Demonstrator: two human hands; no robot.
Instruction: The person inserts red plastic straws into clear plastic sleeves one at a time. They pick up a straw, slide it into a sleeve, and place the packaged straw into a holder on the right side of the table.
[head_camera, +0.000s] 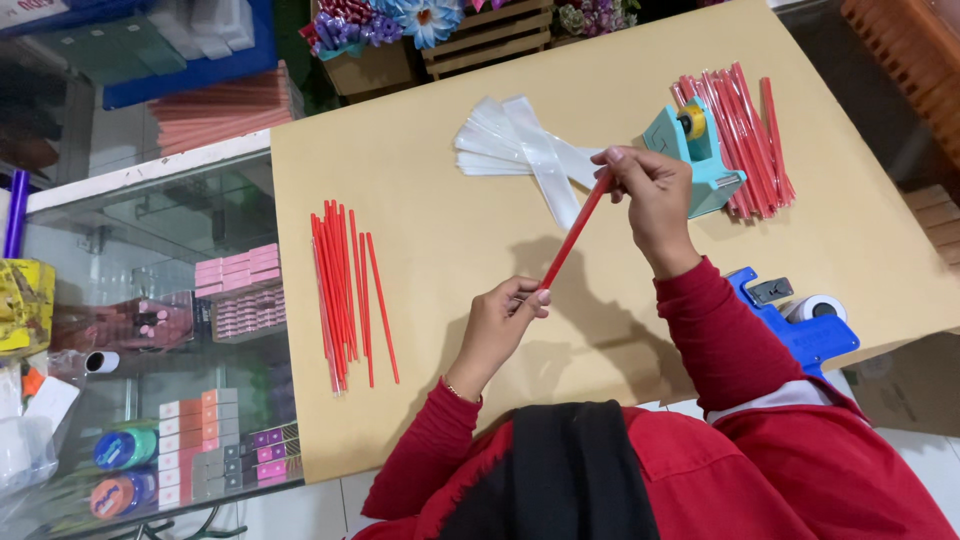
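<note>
**On the tan work surface: one red stick held between two hands**

On the tan sheet, the left hand pinched the lower end of a thin red stick; the right hand gripped its top. Bare red sticks lay left — seemingly still to do; clear sleeves waited near a tape dispenser, a wrapped-looking pile beyond.

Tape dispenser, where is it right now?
Head view: the teal tape dispenser sits on the far right part of the tan board, just behind the right hand, between the clear sleeves and a pile of wrapped red sticks.
</note>
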